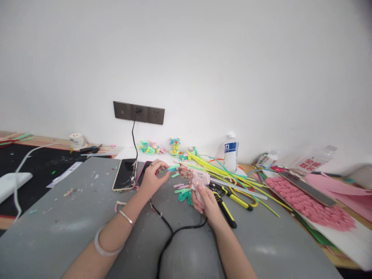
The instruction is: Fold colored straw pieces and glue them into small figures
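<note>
My right hand (205, 199) is wrapped around the handle of a pink hot glue gun (200, 179), whose small orange light is lit. A clear glue stick (241, 188) sticks out of its back end. In my left hand (155, 174) a short teal pipe cleaner piece (173, 167) is pinched between thumb and fingers. Its free end lies close to the gun's crusted nozzle; I cannot tell whether they touch. Below the nozzle lie cut green pipe cleaner pieces (184, 195) and lilac ones (181, 187). Yellow-and-black pliers (225, 209) rest right of my right hand.
Long yellow pipe cleaners (223, 170) spread behind the gun. A phone (124, 175) lies left of my left hand. A black cable (173, 236) crosses the grey tabletop. Small pipe cleaner figures (174, 147) and a bottle (231, 153) stand by the wall. A pink woven mat (308, 201) lies right.
</note>
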{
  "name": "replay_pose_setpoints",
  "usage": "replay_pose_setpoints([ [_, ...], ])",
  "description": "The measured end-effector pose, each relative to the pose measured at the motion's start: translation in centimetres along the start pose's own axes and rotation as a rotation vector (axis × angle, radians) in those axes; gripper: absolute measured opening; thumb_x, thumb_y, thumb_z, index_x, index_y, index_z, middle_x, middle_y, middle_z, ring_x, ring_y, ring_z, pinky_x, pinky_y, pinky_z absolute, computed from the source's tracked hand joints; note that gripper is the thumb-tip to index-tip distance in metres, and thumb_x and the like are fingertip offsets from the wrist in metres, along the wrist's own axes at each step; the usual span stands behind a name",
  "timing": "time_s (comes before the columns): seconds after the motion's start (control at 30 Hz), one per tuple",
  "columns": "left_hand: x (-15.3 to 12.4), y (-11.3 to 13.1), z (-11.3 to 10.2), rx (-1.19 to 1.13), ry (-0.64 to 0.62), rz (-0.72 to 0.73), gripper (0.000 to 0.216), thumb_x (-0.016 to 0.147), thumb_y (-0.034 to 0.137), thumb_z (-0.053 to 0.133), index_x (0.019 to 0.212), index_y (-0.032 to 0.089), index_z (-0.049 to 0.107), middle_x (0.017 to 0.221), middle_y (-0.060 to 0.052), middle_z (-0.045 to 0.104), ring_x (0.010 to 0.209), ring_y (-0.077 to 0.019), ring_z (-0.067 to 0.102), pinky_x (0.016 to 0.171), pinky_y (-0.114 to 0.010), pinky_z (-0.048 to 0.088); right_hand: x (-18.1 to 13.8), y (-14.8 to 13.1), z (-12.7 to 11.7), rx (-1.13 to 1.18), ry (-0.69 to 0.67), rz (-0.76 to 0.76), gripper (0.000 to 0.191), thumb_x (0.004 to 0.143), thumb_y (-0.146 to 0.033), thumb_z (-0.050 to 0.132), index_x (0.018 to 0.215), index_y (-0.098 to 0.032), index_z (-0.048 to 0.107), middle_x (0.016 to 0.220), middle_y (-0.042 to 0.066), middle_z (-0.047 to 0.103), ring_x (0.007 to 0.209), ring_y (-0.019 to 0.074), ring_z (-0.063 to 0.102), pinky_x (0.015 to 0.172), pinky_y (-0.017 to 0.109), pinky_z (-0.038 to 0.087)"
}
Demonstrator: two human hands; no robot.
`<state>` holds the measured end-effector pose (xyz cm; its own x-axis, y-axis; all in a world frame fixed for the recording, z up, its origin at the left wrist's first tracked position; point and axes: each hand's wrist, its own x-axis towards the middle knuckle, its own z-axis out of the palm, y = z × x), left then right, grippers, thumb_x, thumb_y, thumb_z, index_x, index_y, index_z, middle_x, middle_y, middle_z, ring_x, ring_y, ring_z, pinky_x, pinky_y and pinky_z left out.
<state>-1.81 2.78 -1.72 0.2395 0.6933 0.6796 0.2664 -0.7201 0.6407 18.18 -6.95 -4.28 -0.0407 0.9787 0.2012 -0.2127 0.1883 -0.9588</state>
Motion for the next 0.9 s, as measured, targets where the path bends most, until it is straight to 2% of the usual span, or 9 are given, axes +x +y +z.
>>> replay_pose_setpoints([
  [0.23,0.08,0.13,-0.07,0.004,0.018,0.008,0.007,0.078,0.014,0.062,0.083,0.020,0.062,0.082,-0.002,0.063,0.073,-0.0146,0.057,0.063,-0.024,0.044,-0.01,-0.45,0.29,-0.025,0.047,-0.011,0.046,0.090,-0.059,0.052,0.093,-0.014,0.060,0.045,-0.010,0.038,0.030,0.0032,0.025,0.033,0.018,0.016],
  [0.7,0.11,0.05,-0.07,0.031,0.045,0.027,0.009,0.079,0.012,0.061,0.083,0.020,0.060,0.082,-0.001,0.063,0.074,-0.0146,0.057,0.063,-0.024,0.045,0.12,-0.48,-0.21,-0.044,0.092,-0.003,0.048,0.088,-0.062,0.053,0.095,-0.015,0.059,0.045,-0.010,0.039,0.031,0.0040,0.028,0.034,0.018,0.020],
  [0.9,-0.05,-0.15,0.21,0.013,-0.013,0.018,0.009,0.079,0.013,0.061,0.086,0.019,0.061,0.084,-0.003,0.064,0.077,-0.0156,0.059,0.064,-0.025,0.045,-0.09,-0.36,-0.12,0.005,0.026,-0.002,0.045,0.091,-0.059,0.052,0.096,-0.014,0.059,0.047,-0.010,0.039,0.032,0.0034,0.027,0.034,0.018,0.019],
])
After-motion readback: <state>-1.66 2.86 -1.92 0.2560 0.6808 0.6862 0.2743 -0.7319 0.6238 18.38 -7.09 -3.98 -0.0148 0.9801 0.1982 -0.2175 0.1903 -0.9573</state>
